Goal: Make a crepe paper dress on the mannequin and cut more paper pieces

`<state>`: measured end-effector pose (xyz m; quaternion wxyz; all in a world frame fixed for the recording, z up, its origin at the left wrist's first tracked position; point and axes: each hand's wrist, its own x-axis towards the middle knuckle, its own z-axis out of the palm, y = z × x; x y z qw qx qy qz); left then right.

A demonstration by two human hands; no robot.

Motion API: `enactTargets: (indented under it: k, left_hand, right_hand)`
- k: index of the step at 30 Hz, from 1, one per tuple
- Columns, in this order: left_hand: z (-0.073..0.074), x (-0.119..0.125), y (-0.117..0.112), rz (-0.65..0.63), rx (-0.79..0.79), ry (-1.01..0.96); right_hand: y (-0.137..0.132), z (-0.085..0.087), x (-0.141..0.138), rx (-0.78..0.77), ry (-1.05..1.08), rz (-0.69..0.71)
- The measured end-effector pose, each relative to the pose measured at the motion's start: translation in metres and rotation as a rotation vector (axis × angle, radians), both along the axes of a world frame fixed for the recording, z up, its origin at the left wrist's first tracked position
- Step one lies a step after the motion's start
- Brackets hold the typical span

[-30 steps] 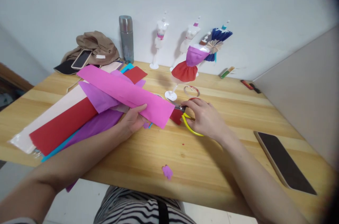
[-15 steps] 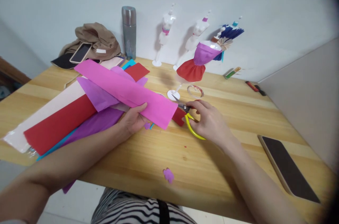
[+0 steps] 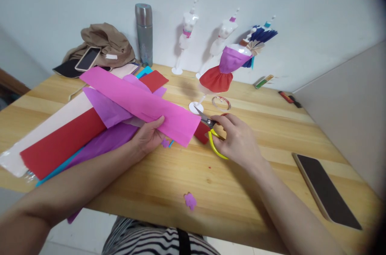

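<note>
A long strip of pink crepe paper (image 3: 141, 104) is held by my left hand (image 3: 150, 134), thumb on top and fingers beneath. My right hand (image 3: 238, 138) grips yellow-handled scissors (image 3: 208, 120), whose blades sit at the strip's right end. Whether the blades touch the paper I cannot tell. Just behind the scissors stands a small mannequin (image 3: 230, 68) in a purple top and red skirt. Red, purple, blue and pale pieces of paper, such as a red sheet (image 3: 63, 142), lie in a heap under and left of the strip.
Further mannequins (image 3: 188, 32) and a metal flask (image 3: 144, 36) stand along the wall. A roll of tape (image 3: 221, 103) lies by the dressed mannequin. At the right is a dark phone (image 3: 327, 190); a purple paper flower (image 3: 190, 201) is near the front edge. A brown cloth cap (image 3: 104, 46) lies back left.
The view has shifted slightly. The scissors have turned a little and their handles look closer together; the strip stays in my left hand.
</note>
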<state>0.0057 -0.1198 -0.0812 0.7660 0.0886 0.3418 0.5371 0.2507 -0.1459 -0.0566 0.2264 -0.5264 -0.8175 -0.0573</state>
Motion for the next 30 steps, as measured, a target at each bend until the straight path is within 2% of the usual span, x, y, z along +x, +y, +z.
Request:
enactTargets:
  k: [5, 9, 16, 21, 24, 28, 30]
  left_hand:
    - [-0.001, -0.004, 0.001, 0.0, 0.046, -0.016]
    - [-0.007, -0.008, 0.002, -0.048, 0.103, -0.034]
    - [-0.016, -0.011, 0.006, -0.079, 0.139, -0.03]
    - [-0.018, -0.014, 0.007, -0.199, 0.205, -0.007]
    - [-0.018, -0.015, 0.007, -0.229, 0.235, -0.003]
    - [-0.021, -0.015, 0.008, -0.161, 0.219, 0.015]
    - [-0.023, -0.015, 0.008, -0.143, 0.21, 0.017]
  right_hand:
    - [-0.002, -0.001, -0.002, 0.101, -0.006, -0.021]
    - [-0.002, -0.005, -0.001, 0.212, -0.005, -0.016]
    - [0.0, -0.01, 0.005, 0.258, -0.061, 0.014]
    - [0.004, -0.013, 0.008, 0.348, -0.12, 0.06]
    - [0.006, -0.012, 0.008, 0.313, -0.125, 0.075]
    - [0.008, -0.008, 0.008, 0.171, -0.087, 0.054]
    - [0.009, -0.007, 0.009, 0.15, -0.079, 0.052]
